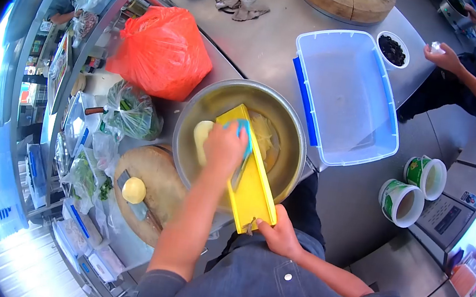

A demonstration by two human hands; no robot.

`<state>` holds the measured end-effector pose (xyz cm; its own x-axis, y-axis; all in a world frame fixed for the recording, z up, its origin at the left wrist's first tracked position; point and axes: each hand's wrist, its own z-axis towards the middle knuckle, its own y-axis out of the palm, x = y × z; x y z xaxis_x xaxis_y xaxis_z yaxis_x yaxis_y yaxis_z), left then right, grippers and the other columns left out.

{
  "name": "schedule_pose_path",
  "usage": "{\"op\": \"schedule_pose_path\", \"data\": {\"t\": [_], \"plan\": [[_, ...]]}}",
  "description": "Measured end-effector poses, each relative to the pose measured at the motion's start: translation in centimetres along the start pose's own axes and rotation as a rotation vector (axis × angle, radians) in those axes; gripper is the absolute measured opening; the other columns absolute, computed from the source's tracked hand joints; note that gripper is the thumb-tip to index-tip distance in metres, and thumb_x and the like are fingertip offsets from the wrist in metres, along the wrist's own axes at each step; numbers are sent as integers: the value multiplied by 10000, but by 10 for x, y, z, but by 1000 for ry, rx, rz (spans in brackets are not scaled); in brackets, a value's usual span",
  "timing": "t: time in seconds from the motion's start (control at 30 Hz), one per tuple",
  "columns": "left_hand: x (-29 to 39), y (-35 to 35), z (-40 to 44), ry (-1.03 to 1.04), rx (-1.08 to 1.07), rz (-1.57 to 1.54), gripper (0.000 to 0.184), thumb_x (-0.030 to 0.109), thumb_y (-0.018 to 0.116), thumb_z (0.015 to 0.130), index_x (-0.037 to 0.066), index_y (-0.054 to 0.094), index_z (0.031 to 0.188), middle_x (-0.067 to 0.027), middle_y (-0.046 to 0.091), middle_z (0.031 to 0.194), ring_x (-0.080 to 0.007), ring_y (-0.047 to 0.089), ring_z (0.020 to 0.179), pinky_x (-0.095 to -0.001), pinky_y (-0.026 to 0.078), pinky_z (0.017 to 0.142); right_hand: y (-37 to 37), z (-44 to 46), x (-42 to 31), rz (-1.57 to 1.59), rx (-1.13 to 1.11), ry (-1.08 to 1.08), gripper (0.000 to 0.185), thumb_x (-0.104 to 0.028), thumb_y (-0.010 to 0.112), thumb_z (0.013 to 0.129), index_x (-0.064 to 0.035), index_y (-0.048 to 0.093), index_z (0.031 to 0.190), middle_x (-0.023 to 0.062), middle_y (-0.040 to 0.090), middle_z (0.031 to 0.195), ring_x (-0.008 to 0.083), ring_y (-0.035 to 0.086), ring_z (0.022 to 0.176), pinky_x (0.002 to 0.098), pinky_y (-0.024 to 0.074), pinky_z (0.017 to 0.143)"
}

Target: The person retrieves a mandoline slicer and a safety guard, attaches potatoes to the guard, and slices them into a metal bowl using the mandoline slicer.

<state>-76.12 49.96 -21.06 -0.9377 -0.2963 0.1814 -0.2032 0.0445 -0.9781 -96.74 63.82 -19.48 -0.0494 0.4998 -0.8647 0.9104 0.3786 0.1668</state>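
Note:
My right hand (pixel 282 235) grips the lower end of a yellow mandoline slicer (pixel 257 195), which leans into a large metal bowl (pixel 298 117). Fingers closed, my left hand (pixel 226 147) presses down on the slicer's upper part near its blade. A bright blue piece (pixel 243 127) shows at its fingers; what lies under the palm is hidden. Beside that hand, a peeled potato (pixel 201 138) rests in the bowl. Pale thin slices (pixel 263 132) lie in the bowl on the slicer's right.
A round board (pixel 149 221) at left carries another peeled potato (pixel 134 190) on a cleaver blade (pixel 138 210). Around the bowl are a red bag (pixel 164 50), bagged greens (pixel 129 111) and a clear plastic box (pixel 346 90). Another person's hand (pixel 446 58) is at upper right, near a dark-filled tub (pixel 392 50).

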Motion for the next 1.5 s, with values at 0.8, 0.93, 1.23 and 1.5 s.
{"op": "schedule_pose_path", "data": {"t": [0.8, 0.93, 1.23, 1.5], "plan": [[4, 0, -7, -11, -49, 12, 277, 343, 582, 935, 103, 651, 1056, -226, 609, 887, -426, 631, 817, -537, 515, 701, -8, 3, -3, 49, -3, 59, 281, -113, 638, 936, 35, 474, 1109, 114, 576, 955, 166, 596, 861, 321, 505, 742], [5, -2, -2, -17, -130, 8, 294, 349, 563, 946, 87, 650, 1047, -242, 618, 916, -435, 627, 823, -533, 514, 707, -7, -3, -4, 141, -2, 139, 285, -122, 638, 940, 36, 470, 1108, 112, 572, 975, 161, 586, 867, 319, 509, 752], [5, 7, -12, 74, 52, 35, 248, 333, 614, 920, 99, 662, 985, -218, 593, 834, -407, 625, 737, -519, 515, 643, -13, -1, 9, 55, -23, 73, 305, -129, 636, 941, 47, 470, 1126, 120, 567, 981, 172, 583, 885, 323, 512, 767], [37, -36, -92, 97, -104, 51, 280, 369, 624, 904, 121, 671, 1025, -204, 581, 873, -390, 638, 749, -523, 522, 652, -21, -3, -2, -8, -56, 68, 304, -127, 643, 930, 49, 478, 1115, 134, 571, 969, 182, 577, 882, 335, 491, 776]]}}
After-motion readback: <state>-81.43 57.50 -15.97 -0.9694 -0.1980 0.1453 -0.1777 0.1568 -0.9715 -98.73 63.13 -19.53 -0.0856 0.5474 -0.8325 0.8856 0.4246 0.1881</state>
